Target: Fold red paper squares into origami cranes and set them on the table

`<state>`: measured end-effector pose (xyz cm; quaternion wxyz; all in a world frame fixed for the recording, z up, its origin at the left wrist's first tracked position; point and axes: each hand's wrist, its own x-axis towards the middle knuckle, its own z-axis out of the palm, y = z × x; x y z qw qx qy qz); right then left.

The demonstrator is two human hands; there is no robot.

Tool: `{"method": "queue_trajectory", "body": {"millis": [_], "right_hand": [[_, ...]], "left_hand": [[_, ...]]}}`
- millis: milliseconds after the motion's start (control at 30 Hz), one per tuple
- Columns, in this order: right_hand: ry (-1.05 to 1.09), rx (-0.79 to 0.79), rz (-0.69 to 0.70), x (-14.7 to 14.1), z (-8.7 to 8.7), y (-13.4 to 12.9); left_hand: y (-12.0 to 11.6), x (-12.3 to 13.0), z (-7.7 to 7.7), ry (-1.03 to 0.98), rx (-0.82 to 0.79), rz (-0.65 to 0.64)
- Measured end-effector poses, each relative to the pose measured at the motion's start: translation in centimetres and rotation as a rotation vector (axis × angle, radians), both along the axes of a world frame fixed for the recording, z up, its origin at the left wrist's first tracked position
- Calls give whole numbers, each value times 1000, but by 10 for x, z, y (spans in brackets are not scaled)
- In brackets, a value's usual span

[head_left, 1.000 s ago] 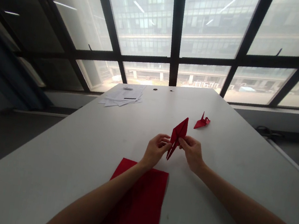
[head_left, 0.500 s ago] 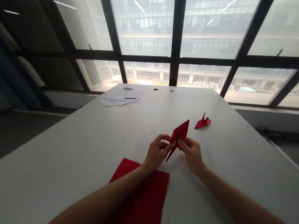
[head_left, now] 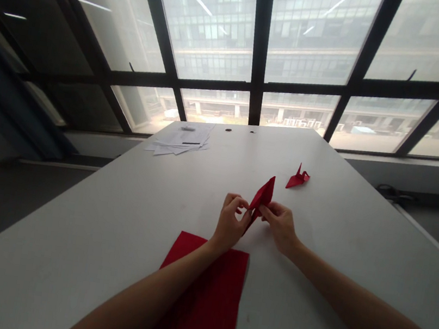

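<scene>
Between my two hands a piece of folded red paper (head_left: 263,194) is held at a slant above the table, its pointed tip up and to the right. My left hand (head_left: 230,222) pinches its left edge with thumb and fingertips. On the other side, my right hand (head_left: 280,223) grips the middle of the fold, thumb on the near face. Beyond them a finished red paper crane (head_left: 298,178) rests on the table. A stack of flat red paper (head_left: 208,295) lies under my left forearm, partly covered by it.
The white table (head_left: 133,217) reaches toward a wall of dark-framed windows. Loose white sheets (head_left: 177,142) with a dark pen (head_left: 191,143) lie at its far left. A blue curtain (head_left: 19,96) hangs at the left, and dark cables (head_left: 395,193) lie beyond the right edge.
The folded paper has turned, showing a narrower face, and its lower points look closer together. My left fingers have shifted up onto its edge. My right hand has barely moved.
</scene>
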<state>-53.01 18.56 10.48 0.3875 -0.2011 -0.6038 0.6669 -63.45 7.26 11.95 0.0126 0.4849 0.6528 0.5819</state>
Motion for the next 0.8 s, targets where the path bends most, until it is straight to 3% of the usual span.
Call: {"method": "queue_trajectory", "body": {"millis": [100,333,633,800], "right_hand": [[-8,5,0,0,1,0],[-17,8,23,1,-1,4],[9,-34,28,1,-2,6],[9,-44,18,1,-1,5]], "left_hand": [[-1,2,1,112,14,-5],[-2,-9,-3,146,-61,-8],[-4,-14,1,32,-129,-248],[-4,-13,1,142,-112,-172]]}}
